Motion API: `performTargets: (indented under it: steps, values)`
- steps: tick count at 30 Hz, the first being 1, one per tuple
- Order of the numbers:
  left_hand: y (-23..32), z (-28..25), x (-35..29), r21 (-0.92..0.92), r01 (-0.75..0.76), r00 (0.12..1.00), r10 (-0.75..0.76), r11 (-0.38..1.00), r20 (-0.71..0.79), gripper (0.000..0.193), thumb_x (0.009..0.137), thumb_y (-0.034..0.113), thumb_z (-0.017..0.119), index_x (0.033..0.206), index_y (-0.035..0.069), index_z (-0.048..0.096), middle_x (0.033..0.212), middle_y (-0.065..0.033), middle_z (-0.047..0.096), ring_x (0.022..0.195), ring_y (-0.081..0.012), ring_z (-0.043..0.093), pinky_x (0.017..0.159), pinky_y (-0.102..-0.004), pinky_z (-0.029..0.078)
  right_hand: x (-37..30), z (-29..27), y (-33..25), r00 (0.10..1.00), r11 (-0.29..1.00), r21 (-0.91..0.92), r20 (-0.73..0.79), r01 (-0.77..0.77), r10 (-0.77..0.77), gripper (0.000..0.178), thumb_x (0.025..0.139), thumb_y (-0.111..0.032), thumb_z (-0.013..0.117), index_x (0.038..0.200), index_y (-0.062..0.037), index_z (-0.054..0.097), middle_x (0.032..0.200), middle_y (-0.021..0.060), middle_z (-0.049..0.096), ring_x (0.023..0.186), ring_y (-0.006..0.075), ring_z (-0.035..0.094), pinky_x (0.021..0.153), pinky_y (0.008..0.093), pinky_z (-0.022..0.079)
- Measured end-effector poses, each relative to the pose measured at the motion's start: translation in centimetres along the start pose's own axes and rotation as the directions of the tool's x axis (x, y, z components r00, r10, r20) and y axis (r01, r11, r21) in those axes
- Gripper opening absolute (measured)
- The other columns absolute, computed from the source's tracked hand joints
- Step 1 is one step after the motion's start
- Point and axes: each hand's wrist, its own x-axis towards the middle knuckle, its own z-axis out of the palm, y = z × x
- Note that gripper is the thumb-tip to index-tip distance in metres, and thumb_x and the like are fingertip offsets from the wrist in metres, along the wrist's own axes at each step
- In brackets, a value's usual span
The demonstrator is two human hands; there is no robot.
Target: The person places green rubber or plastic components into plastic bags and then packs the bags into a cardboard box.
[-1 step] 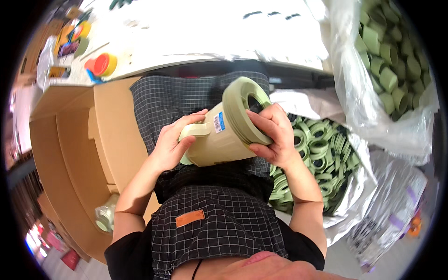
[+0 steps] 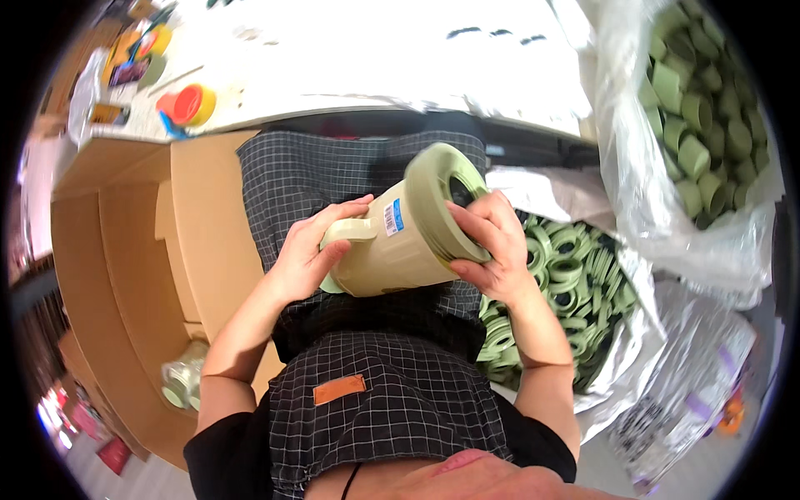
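A large pale green mug (image 2: 400,265) with a blue-and-white barcode sticker lies tilted over my lap, its wide top toward the upper right. My left hand (image 2: 302,257) is closed round its handle (image 2: 354,231). At the other end, my right hand (image 2: 497,254) grips the darker green ring-shaped lid (image 2: 427,187), fingers over its dark centre opening and thumb at the lower edge. Whether the lid is screwed tight cannot be told. Beneath the mug is my black checked apron (image 2: 379,375).
An open cardboard box (image 2: 125,267) stands at left with a clear container (image 2: 185,379) inside. A lined container of green rings (image 2: 575,275) is at right, below a plastic bag of green cups (image 2: 696,154). Across the far side runs a white table (image 2: 350,50) holding a red-and-yellow tub (image 2: 193,105).
The surroundings have shifted slightly in view. Both hands keep their grip on the mug and its lid, which tilt almost the same as before.
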Motion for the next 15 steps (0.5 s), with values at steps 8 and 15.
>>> performTargets:
  steps: [8,15]
  values:
    - [-1.4,-0.6,-1.3,-0.127,-0.002,1.0,0.001,0.992,-0.008,0.041,0.103,0.029,0.051,0.131,0.001,0.056,0.141,-0.0209,0.057,0.124,-0.032,0.061,0.103,-0.0403,0.048,-2.4,1.8,-1.5,1.0,0.998,-0.057,-0.025,-0.013,0.012,0.065,0.088,-0.057,0.064,0.126,-0.0039,0.067,0.085,0.005,0.053,0.074,0.0221,0.05,0.066,0.0351,0.042]
    - [-0.9,0.9,-3.1,0.027,-0.023,0.996,0.025,0.999,-0.089,0.051,0.098,0.034,0.06,0.136,0.002,0.05,0.144,-0.0219,0.053,0.119,-0.0366,0.063,0.097,-0.0406,0.052,-1.6,1.7,-2.5,0.999,0.999,-0.035,0.018,-0.038,0.039,0.06,0.093,-0.049,0.062,0.127,0.0006,0.064,0.085,0.0081,0.054,0.075,0.0238,0.051,0.068,0.0358,0.042]
